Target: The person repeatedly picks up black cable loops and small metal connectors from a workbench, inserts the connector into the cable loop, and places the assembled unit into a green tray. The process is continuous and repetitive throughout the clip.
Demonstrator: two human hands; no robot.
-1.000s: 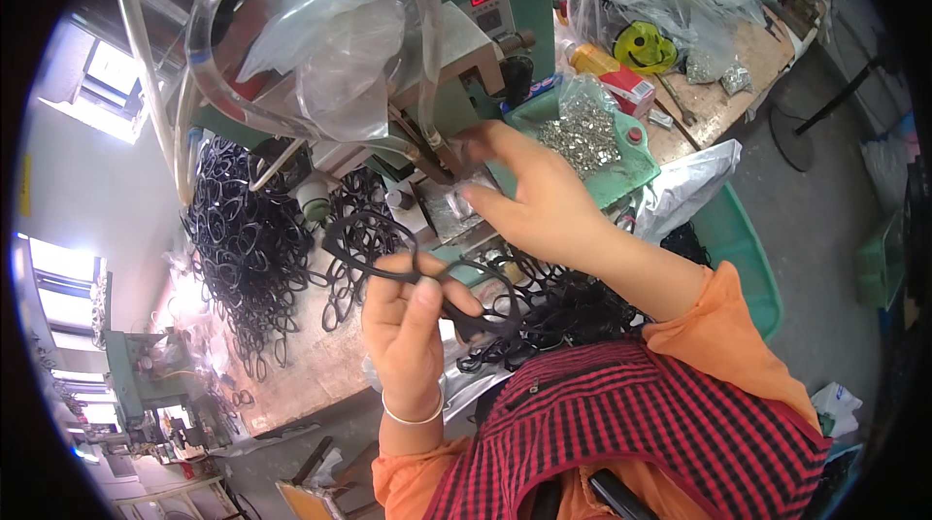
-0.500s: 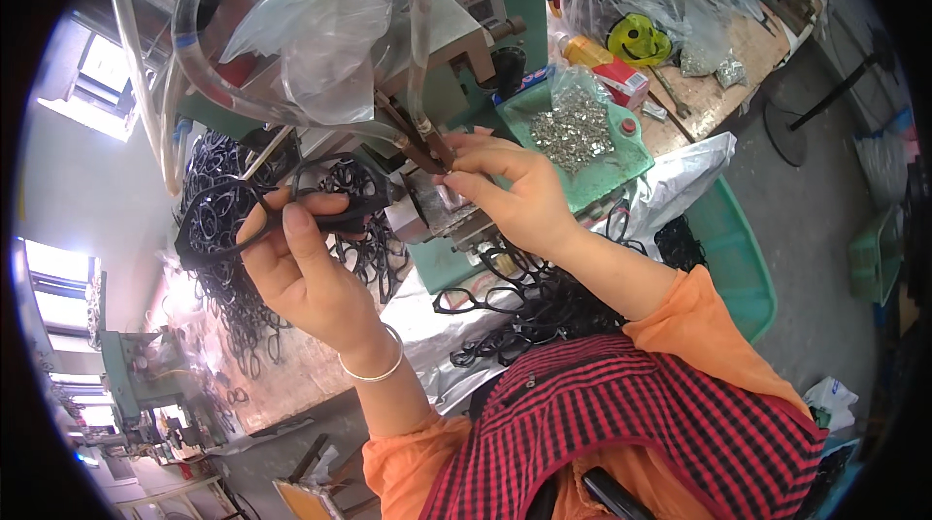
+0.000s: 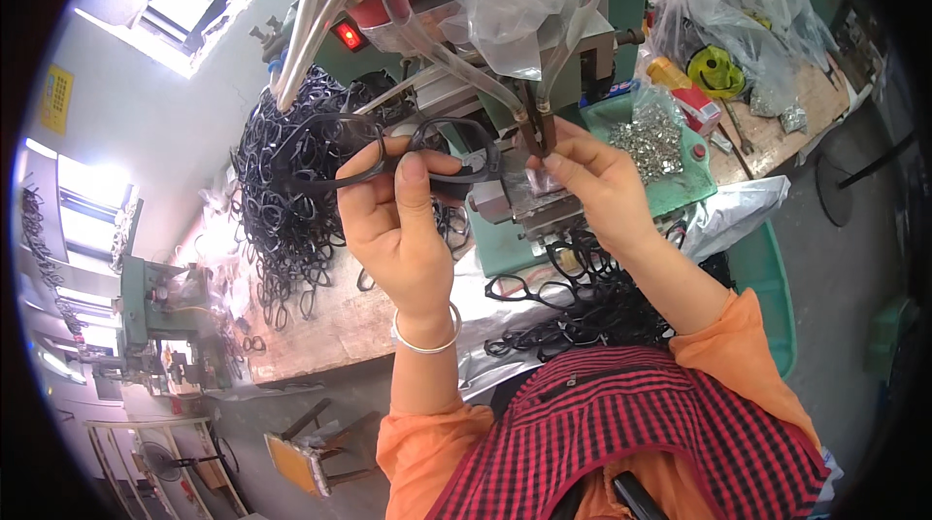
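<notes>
Between the thumb and fingers of my left hand is a black eyeglass frame, gripped around its bridge. The frame's right end reaches the metal block of a green bench machine. My right hand has thumb and fingertips pinched together right by the machine's two dark brown upright bars; whatever sits in that pinch is hidden. Below the bars lies a small shiny metal fixture. Beside my right hand, a green tray carries a heap of small silvery metal pieces.
Many black frames are heaped at the left; more frames lie below my right forearm. Clear hoses and a plastic bag hang over the machine. A green bin stands at right, a wooden stool at lower left.
The whole view has swung left, so the machine and both hands appear farther right. My left hand still holds the eyeglass frame; my right hand stays pinched at the bars.
</notes>
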